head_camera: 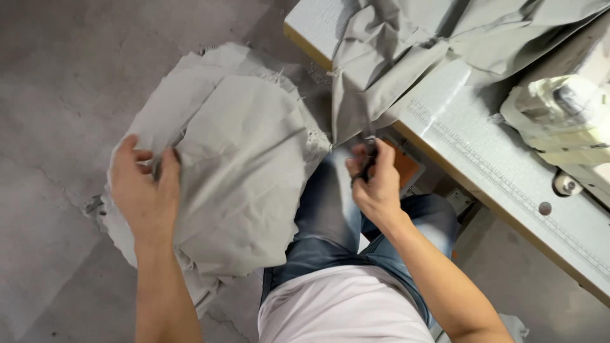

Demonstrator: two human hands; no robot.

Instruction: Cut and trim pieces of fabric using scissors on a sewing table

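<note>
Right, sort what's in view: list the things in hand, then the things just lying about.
In hand:
- stack of grey cut fabric pieces, gripped at its edge by the left hand
- grey fabric piece hanging off the table, its lower end at the right hand
- small dark tool in the right hand

Lying about:
- white sewing table
- cloth-wrapped sewing machine

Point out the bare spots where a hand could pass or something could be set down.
Free: the white tabletop strip between the draped grey fabric and the sewing machine; the grey concrete floor left of the grey cloth stack. Crowded: lap and table's far end.
</note>
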